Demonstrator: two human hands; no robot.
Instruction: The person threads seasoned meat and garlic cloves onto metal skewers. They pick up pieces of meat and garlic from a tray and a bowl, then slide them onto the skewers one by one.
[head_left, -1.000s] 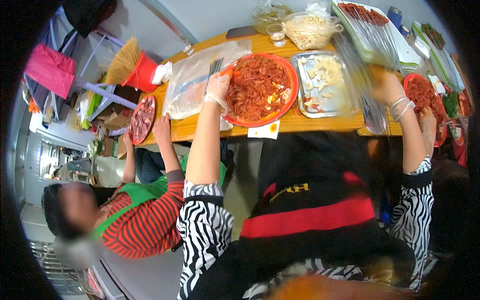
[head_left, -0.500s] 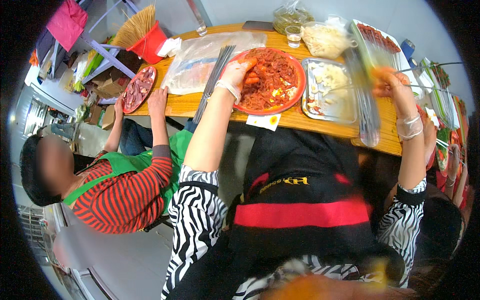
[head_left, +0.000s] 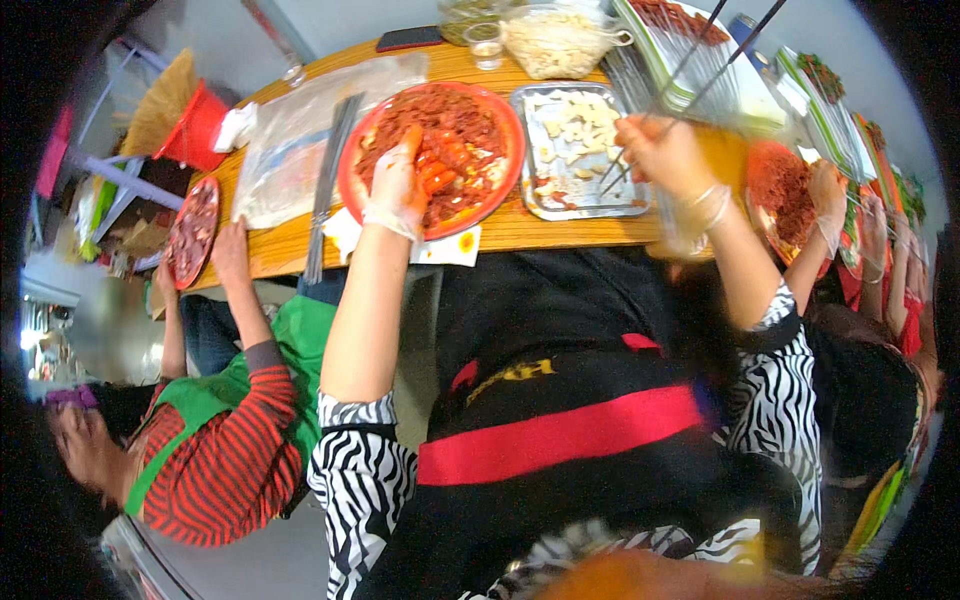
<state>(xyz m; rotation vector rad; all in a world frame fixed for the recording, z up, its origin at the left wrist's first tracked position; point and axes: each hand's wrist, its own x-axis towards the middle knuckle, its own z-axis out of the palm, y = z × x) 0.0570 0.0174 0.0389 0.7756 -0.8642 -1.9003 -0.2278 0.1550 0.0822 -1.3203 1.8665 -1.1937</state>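
My left hand [head_left: 396, 188], in a clear glove stained orange, is closed in the red marinated meat [head_left: 455, 110] heaped on a round red plate [head_left: 517, 150]. Its fingers curl around some of that meat, though the exact pieces blur into the pile. Thin metal skewers [head_left: 690, 60] are gripped in my right hand [head_left: 655, 152], slanting up to the right. Their lower tips reach down over a metal tray [head_left: 585, 210]. Pale whitish chunks [head_left: 570, 120] lie in that tray, with a few reddish scraps near its front.
A bundle of skewers [head_left: 328, 190] and a plastic sheet [head_left: 290, 150] lie left of the plate. Behind stand a bag of pale chunks [head_left: 560, 42] and a glass [head_left: 485, 48]. Co-workers sit at both sides; the left one touches a plate of raw meat [head_left: 193, 235].
My right hand has brought the skewers in from the right, their tips now over the tray. My left hand stays at the meat, its fingers more curled. The whole view has shifted.
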